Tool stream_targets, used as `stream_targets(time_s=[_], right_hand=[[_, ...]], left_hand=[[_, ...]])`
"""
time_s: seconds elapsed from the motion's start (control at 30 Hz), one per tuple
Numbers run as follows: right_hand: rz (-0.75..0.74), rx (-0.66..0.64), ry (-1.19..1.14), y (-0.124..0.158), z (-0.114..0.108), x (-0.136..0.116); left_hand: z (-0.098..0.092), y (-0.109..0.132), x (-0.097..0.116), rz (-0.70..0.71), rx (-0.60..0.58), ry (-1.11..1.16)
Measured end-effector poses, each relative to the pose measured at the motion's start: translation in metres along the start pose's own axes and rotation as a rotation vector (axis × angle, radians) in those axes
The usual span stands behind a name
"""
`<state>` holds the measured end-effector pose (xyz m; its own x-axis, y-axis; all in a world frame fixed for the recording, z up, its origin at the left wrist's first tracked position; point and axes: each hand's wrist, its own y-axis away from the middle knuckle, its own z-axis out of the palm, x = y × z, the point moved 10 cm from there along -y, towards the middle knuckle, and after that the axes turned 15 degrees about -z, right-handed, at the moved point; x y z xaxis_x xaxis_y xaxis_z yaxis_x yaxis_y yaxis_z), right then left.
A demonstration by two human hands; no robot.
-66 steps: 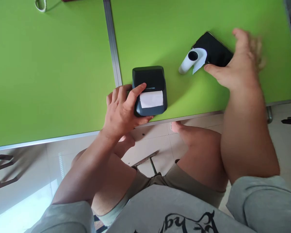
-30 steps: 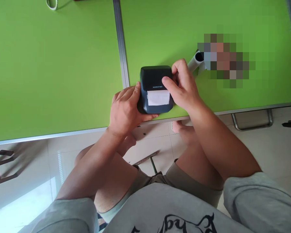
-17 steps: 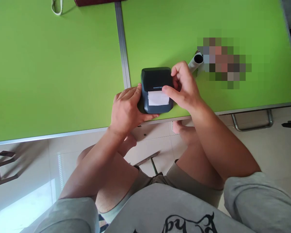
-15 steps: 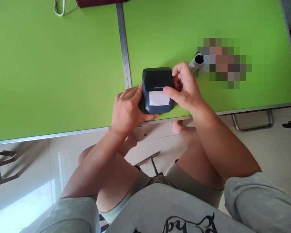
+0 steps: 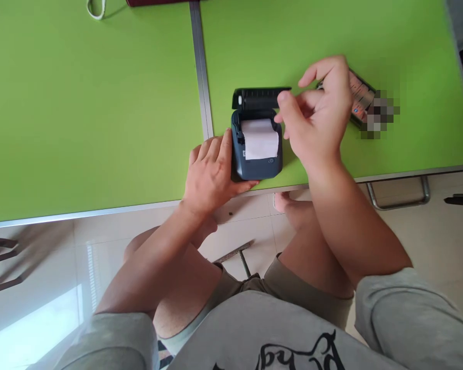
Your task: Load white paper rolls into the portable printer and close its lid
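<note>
The lid (image 5: 260,97), closed over the printer (image 5: 258,168) half a second ago, is now up, and the right hand (image 5: 322,115) has moved up and away to the right.

From the head view, I see the printer sitting on the green counter (image 5: 100,113), near its front edge and just right of the metal strip (image 5: 201,67). The left hand (image 5: 210,174) has its grip around the printer's near left corner, fingers along the side, thumb across the front. White paper (image 5: 260,139) runs from inside the open body down over its front. The right hand's grip is released, thumb and forefinger apart beside the lid's right end; I can't tell whether its fingertips touch it. Partly behind that hand lies a phone (image 5: 364,97), screen lit, one end blurred out. A white loop (image 5: 97,9) rests at the counter's far left.
</note>
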<state>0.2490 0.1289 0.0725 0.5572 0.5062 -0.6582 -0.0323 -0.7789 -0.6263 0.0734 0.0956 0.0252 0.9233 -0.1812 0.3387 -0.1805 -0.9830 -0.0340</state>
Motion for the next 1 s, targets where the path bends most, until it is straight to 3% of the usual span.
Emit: stream_targets(time_s=[0.07, 0.27, 0.43, 0.57, 0.87, 1.0], right_hand=[[-0.043, -0.007, 0.045, -0.006, -0.001, -0.008], [-0.019, -0.350, 0.407, -0.009, 0.015, -0.015], [-0.091, -0.568, 0.473, -0.012, 0.029, -0.023], [-0.105, -0.737, 0.484, -0.010, 0.041, -0.015], [-0.094, -0.821, 0.412, -0.011, 0.050, -0.006], [-0.037, -0.784, 0.403, -0.012, 0.040, -0.009]], left_hand=[[0.000, 0.000, 0.001, 0.009, 0.002, -0.005], [0.001, 0.001, 0.002, 0.016, -0.008, -0.009], [0.002, 0.001, 0.003, 0.021, -0.016, -0.033], [0.002, 0.001, 0.002, 0.027, -0.014, -0.029], [0.002, 0.003, 0.005, 0.037, -0.045, -0.053], [0.002, 0.003, 0.005, 0.035, -0.049, -0.073]])
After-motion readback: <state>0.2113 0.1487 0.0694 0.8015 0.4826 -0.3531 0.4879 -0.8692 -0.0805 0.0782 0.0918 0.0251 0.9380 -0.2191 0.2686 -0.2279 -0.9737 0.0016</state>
